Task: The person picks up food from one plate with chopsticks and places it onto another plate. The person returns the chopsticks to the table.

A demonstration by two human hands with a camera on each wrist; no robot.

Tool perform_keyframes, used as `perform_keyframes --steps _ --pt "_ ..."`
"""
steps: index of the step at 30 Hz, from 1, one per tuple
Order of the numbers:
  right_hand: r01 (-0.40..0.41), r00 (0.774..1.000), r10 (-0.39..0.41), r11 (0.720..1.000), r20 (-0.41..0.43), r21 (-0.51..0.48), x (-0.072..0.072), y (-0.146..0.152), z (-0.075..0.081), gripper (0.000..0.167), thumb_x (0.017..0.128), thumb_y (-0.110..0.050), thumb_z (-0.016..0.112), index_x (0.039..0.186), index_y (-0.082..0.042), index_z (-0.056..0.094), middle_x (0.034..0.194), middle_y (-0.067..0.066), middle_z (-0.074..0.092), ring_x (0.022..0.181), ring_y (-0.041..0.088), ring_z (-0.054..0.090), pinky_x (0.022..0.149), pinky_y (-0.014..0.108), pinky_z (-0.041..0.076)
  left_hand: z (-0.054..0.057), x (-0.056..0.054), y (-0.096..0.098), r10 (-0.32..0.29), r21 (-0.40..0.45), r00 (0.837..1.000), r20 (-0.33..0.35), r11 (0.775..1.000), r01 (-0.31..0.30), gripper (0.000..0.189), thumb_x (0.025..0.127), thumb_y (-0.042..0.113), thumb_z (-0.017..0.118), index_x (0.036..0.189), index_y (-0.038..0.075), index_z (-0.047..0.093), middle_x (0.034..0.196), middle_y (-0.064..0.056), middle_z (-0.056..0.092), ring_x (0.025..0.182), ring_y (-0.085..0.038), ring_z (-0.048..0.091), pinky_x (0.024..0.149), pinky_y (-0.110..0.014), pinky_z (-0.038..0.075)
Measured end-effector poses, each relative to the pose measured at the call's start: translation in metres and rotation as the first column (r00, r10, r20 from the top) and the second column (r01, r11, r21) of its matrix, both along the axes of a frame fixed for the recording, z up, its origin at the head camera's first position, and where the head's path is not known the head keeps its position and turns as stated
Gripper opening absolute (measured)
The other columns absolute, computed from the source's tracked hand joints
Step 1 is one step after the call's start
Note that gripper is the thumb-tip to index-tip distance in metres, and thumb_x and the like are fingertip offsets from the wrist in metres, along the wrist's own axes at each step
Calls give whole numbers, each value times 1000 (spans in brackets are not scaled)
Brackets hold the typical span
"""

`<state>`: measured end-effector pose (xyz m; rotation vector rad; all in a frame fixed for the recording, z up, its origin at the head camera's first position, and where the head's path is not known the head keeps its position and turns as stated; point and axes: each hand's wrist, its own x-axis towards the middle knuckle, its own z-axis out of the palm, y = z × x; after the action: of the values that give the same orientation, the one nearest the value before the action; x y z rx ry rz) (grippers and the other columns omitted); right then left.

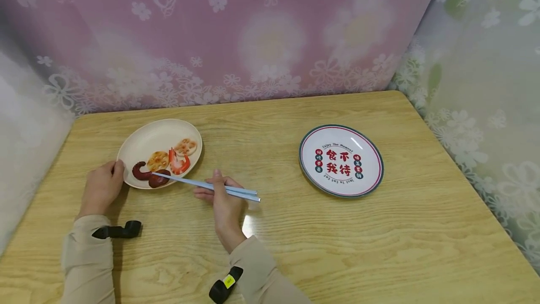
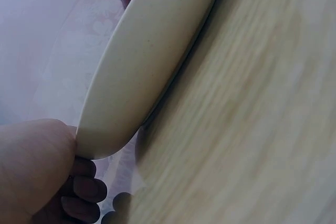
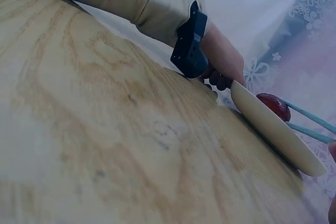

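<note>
My left hand [image 1: 102,186] pinches the lower left rim of an oval cream plate [image 1: 147,137] between thumb and fingers. On that plate lie a dark red octopus tentacle [image 1: 140,171], two browned lotus root slices [image 1: 186,147], a red and white shrimp [image 1: 179,161] and a rounded dark red-brown piece [image 1: 159,179]. My right hand [image 1: 223,201] holds a pair of light blue chopsticks [image 1: 202,184], their tips reaching over the plate's near edge. In the right wrist view the chopsticks [image 3: 310,116] come up on either side of the rounded dark red piece [image 3: 274,107].
A white plate [image 1: 337,186] with a green and red rim and red Chinese characters sits to the right on the wooden table [image 1: 270,247]. Flowered cloth [image 1: 270,36] hangs behind the table and along its sides. Each wrist wears a black camera [image 1: 126,230].
</note>
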<state>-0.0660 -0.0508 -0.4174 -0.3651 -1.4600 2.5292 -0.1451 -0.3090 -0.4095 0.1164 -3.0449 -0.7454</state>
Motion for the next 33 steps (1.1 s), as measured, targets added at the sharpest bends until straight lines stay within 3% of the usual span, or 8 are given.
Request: perform_keyframes --steps 8,14,24,33 --pt "-12 999 13 1000 -43 20 -2 -4 -2 43 97 -27 59 91 15 63 71 23 68 64 33 70 60 39 56 0 1 -1 3 -5 1000 -15 1000 -3 42 103 26 25 77 1 47 84 -25 52 75 -36 47 61 -39 36" --pt "-12 998 17 996 -58 85 -1 -4 -2 46 96 -34 60 90 11 65 72 20 69 63 30 70 60 39 56 1 1 0 -1 2 1000 -23 1000 1 42 103 27 26 75 3 46 83 -25 52 75 -36 47 61 -39 36" --pt "-19 976 71 969 -204 244 4 -5 0 27 95 -22 62 82 2 63 75 16 70 64 23 70 60 40 56 2 2 2 -3 1 1000 -29 1000 3 42 103 26 26 74 2 46 76 -21 51 73 -35 46 59 -36 34" --pt "-31 977 89 959 -195 282 4 -1 4 24 96 -20 60 86 2 63 71 19 68 58 25 68 56 35 55 1 1 1 -4 7 1000 -29 1000 4 42 103 26 27 78 1 49 81 -23 53 75 -36 47 61 -38 35"
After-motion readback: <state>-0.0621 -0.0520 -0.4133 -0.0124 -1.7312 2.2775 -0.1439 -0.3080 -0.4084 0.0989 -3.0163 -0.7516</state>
